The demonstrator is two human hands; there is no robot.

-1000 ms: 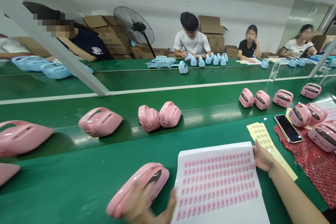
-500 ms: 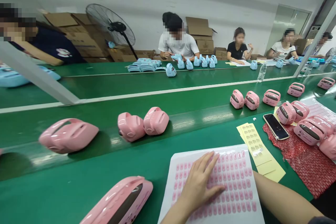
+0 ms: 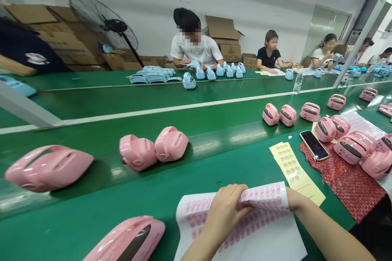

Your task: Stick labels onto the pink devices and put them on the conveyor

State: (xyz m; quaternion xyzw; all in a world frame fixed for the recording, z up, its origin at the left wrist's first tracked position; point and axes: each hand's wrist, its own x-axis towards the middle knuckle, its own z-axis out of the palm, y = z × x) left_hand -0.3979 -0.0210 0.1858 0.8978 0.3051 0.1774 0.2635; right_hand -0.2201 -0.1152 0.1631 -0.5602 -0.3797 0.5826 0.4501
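A white sticker sheet (image 3: pixel 266 234) with rows of small pink stickers lies in front of me on the green table, its top edge lifted and curled. My left hand (image 3: pixel 225 212) is closed, fingers curled over that top edge near the middle. At the sheet's upper right corner my right hand (image 3: pixel 294 200) grips the edge, its fingers tucked behind the paper. A pink handheld device (image 3: pixel 128 240) lies at the bottom left, just left of the sheet.
Pink devices (image 3: pixel 153 149) ride the green belt (image 3: pixel 214 130) ahead, another (image 3: pixel 49 167) at left. To the right are yellow sheets (image 3: pixel 290 167), a phone (image 3: pixel 314 144), red bubble wrap (image 3: pixel 346 183) and more pink devices (image 3: pixel 352 149). Other people sit across with blue devices (image 3: pixel 214 72).
My left hand went from resting flat on the stickers to gripping the sheet's top edge, which now curls up. The view swung right; the belt's pink devices shifted left.
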